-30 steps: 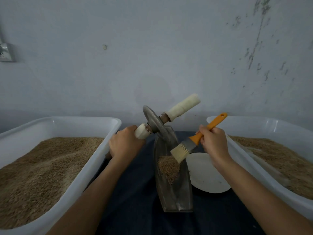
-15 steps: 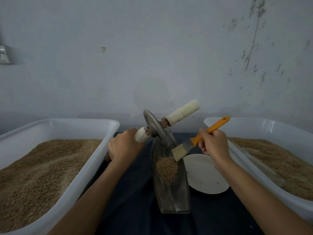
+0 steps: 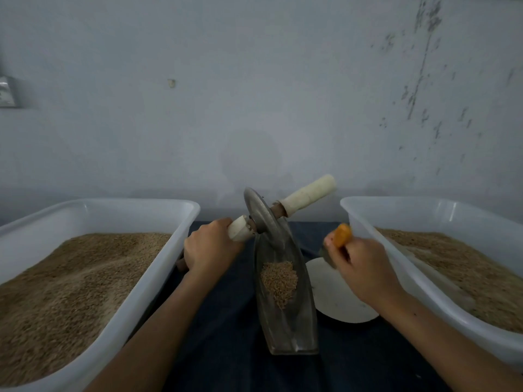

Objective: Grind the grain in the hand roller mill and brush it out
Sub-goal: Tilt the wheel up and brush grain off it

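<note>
Two tubs (image 3: 93, 213) of grain flank one metal trough (image 3: 297, 332) holding a small pile (image 3: 278, 281); my left hand (image 3: 210, 248) grips the roller handle (image 3: 239, 230), my right hand (image 3: 365, 267) grips the brush (image 3: 342, 239).

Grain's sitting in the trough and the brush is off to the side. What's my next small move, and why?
Probably swing the brush in your right hand back over the trough. The grain pile lies unswept mid-trough, while your left hand holds the roller handle with the wheel tilted up off it.
</note>
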Motion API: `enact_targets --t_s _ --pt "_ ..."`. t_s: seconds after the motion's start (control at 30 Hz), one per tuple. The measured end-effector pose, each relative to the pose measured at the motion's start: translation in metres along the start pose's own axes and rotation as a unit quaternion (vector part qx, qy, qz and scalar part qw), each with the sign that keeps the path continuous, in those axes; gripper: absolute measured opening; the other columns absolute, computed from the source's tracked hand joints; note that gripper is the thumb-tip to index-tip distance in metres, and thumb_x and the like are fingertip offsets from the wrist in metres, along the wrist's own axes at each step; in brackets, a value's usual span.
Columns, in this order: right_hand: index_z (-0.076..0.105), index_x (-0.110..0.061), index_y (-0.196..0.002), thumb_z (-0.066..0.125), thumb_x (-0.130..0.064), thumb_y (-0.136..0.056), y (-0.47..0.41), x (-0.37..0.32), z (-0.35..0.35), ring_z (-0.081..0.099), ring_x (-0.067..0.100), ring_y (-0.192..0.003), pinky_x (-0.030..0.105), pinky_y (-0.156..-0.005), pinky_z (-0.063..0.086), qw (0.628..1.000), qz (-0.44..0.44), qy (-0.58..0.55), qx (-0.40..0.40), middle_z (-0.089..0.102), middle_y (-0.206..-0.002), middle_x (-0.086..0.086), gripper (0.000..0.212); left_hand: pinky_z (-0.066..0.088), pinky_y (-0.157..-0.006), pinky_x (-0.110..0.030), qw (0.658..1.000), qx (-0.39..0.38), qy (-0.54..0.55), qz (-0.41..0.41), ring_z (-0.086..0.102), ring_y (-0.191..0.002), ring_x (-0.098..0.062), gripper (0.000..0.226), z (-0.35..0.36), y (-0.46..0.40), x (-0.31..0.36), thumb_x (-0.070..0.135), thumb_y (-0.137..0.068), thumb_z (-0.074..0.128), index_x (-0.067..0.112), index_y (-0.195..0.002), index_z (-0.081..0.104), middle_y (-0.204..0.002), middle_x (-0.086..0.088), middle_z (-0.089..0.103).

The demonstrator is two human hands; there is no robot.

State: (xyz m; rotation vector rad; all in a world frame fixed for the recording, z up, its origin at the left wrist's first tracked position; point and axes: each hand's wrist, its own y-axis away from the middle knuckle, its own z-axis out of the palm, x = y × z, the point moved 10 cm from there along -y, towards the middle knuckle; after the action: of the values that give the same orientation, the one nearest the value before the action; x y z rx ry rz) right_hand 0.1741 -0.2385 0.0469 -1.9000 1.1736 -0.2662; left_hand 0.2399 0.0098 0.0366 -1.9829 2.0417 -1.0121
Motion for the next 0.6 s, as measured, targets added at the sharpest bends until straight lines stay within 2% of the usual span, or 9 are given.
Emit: enact_targets --t_s 0.07,0.13,0.2,0.27,0.3,0.37,0.43,0.53,0.6 --pt "0.050 -0.023 -0.070 0.048 -0.028 -0.098 0.014 0.002 0.023 0.051 0.010 -0.052 0.029 -0.053 0.044 0.993 -0.030 0.036 -0.111 0.053 -0.058 -0.003 0.029 0.044 -0.064 -0.028 1.000 -0.007 0.001 0.001 0.061 -0.076 -0.019 0.013 0.002 0.000 0.001 0.039 -0.082 0.060 0.028 -0.083 0.053 -0.072 0.008 0.053" --pt "0.060 -0.022 -0.096 0.052 -0.024 -0.096 0.028 -0.001 0.033 0.056 0.007 -0.072 0.029 -0.066 0.047 0.979 -0.067 0.055 -0.183 0.064 -0.085 -0.005 0.009 0.043 -0.064 -0.028 1.000 -0.010 0.000 0.002 0.061 -0.078 -0.019 0.013 0.003 0.001 0.002 0.039 -0.082 0.061 0.028 -0.087 0.056 -0.075 0.008 0.055" --pt "0.054 -0.022 -0.123 0.053 -0.024 -0.093 0.041 -0.004 0.044 0.056 0.010 -0.093 0.023 -0.076 0.043 0.958 -0.111 0.102 -0.245 0.061 -0.108 -0.005 0.029 0.045 -0.065 -0.029 1.000 -0.013 -0.003 0.008 0.062 -0.079 -0.020 0.014 0.003 0.002 0.005 0.041 -0.083 0.060 0.028 -0.088 0.056 -0.079 0.006 0.060" --pt "0.043 -0.022 -0.135 0.051 -0.026 -0.093 0.050 -0.006 0.050 0.054 0.012 -0.100 0.017 -0.077 0.036 0.932 -0.141 0.171 -0.286 0.058 -0.116 -0.003 0.043 0.046 -0.065 -0.030 1.000 -0.013 -0.006 0.013 0.061 -0.080 -0.021 0.015 0.002 0.002 0.008 0.042 -0.083 0.058 0.028 -0.087 0.055 -0.080 0.005 0.061" --pt "0.045 -0.021 -0.134 0.056 -0.027 -0.090 0.052 -0.012 0.049 0.055 0.013 -0.097 0.017 -0.074 0.034 0.922 -0.161 0.195 -0.292 0.059 -0.112 -0.001 0.045 0.045 -0.065 -0.030 1.000 -0.011 -0.007 0.014 0.061 -0.080 -0.021 0.015 0.001 0.003 0.009 0.042 -0.083 0.058 0.028 -0.087 0.056 -0.080 0.005 0.060" --pt "0.058 -0.017 -0.114 0.074 -0.023 -0.073 0.057 -0.030 0.040 0.060 0.013 -0.074 0.019 -0.060 0.040 0.913 -0.233 0.207 -0.263 0.063 -0.087 -0.001 0.045 0.044 -0.064 -0.029 1.000 -0.010 -0.008 0.016 0.061 -0.080 -0.021 0.015 0.001 0.003 0.010 0.042 -0.084 0.057 0.028 -0.089 0.057 -0.080 0.006 0.059" --pt "0.057 -0.017 -0.095 0.079 -0.017 -0.061 0.062 -0.043 0.025 0.053 0.013 -0.058 0.022 -0.049 0.039 0.918 -0.286 0.180 -0.208 0.058 -0.069 -0.002 0.041 0.045 -0.066 -0.030 1.000 -0.009 -0.008 0.023 0.062 -0.081 -0.021 0.016 0.001 0.003 0.012 0.043 -0.084 0.057 0.027 -0.090 0.058 -0.081 0.005 0.061" --pt "0.061 -0.020 -0.085 0.071 -0.021 -0.066 0.076 -0.052 0.027 0.053 0.012 -0.061 0.021 -0.049 0.042 0.891 -0.349 0.193 -0.217 0.059 -0.074 -0.003 0.022 0.044 -0.064 -0.029 1.000 -0.009 -0.005 0.028 0.062 -0.081 -0.021 0.017 0.002 0.003 0.013 0.043 -0.085 0.057 0.028 -0.089 0.057 -0.082 0.005 0.062" --pt "0.063 -0.023 -0.090 0.055 -0.028 -0.075 0.086 -0.050 0.037 0.060 0.011 -0.071 0.021 -0.053 0.049 0.865 -0.369 0.224 -0.255 0.065 -0.088 -0.003 0.017 0.041 -0.063 -0.029 1.000 -0.008 -0.006 0.028 0.062 -0.080 -0.021 0.016 0.002 0.003 0.012 0.044 -0.085 0.056 0.028 -0.088 0.057 -0.079 0.006 0.059"
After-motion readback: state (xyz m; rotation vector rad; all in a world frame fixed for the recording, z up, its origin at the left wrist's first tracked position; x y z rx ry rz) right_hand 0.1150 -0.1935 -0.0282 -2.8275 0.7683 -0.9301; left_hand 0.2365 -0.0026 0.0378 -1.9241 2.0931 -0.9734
